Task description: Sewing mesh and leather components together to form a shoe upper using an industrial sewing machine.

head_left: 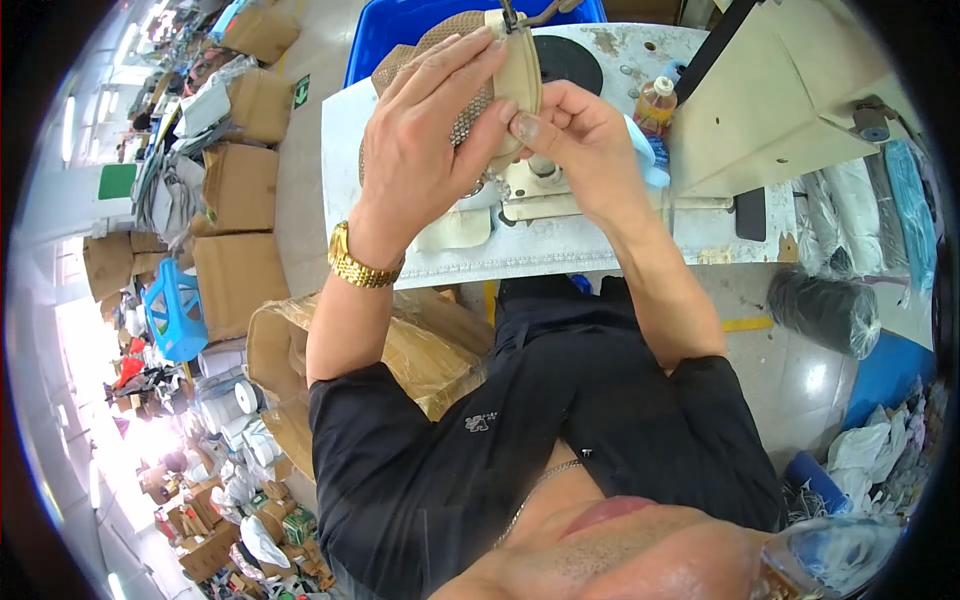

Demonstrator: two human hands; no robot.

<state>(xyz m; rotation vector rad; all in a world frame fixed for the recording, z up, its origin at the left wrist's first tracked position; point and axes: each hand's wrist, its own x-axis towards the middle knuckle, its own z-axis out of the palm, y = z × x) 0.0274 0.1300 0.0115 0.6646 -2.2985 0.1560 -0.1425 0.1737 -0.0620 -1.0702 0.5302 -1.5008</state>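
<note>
A beige cap (517,75) with a curved, stitched brim and a brown mesh crown is in both my hands, near the sewing machine's working end. My left hand (420,125), a gold watch (362,262) at its wrist, lies over the crown with long fingers along it and the thumb against the brim. My right hand (590,145) pinches the brim's near right edge between thumb and fingers. The two thumbs nearly meet there. My left hand covers much of the crown, and the fingertips under the brim are hidden.
The cream sewing machine (775,110) stands on the worn white table (440,268). A bottle with a yellowish drink (655,105) is beside it. Behind the cap sits a blue bin (385,35). Cardboard boxes (235,190) line the left, and a plastic-wrapped roll (825,310) lies at right.
</note>
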